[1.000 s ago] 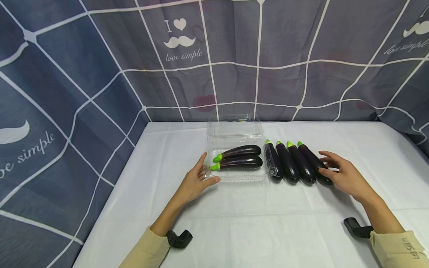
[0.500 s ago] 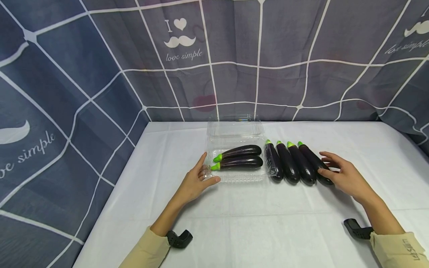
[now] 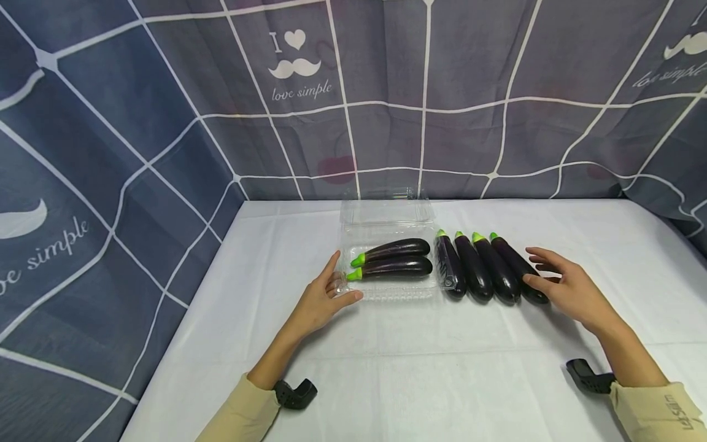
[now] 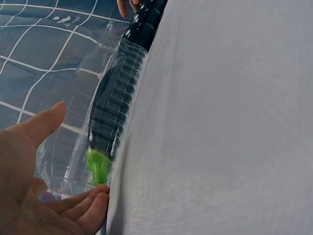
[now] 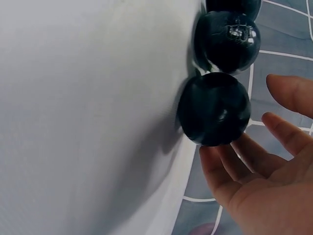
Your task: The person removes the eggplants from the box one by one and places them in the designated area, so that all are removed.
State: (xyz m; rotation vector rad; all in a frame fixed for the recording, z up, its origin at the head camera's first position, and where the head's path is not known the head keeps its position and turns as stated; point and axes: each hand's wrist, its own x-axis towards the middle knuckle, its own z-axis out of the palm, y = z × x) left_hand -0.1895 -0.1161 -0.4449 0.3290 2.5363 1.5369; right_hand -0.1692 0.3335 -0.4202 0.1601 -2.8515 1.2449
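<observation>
In the head view, an open clear plastic clamshell box (image 3: pixel 353 293) holds two dark purple eggplants (image 3: pixel 399 266) with green stem ends, lying sideways. My left hand (image 3: pixel 316 302) rests at the box's left end, fingers touching its side and thumb spread along the front corner. The left wrist view shows those fingers (image 4: pixel 90 208) by an eggplant's green tip (image 4: pixel 99 165). Right of the box, several eggplants stand in a row, stems pointing away. Beside the rightmost eggplant (image 3: pixel 518 270) is my right hand (image 3: pixel 571 293); in the right wrist view its fingertips reach the eggplant's (image 5: pixel 214 110) side, thumb apart.
The box's raised lid (image 3: pixel 386 212) leans back near the far table edge. A white cloth (image 3: pixel 420 362) covers the table. Grey-blue grid curtains (image 3: pixel 458 141) hang behind and at both sides. Each wrist wears a black device (image 3: pixel 297 394).
</observation>
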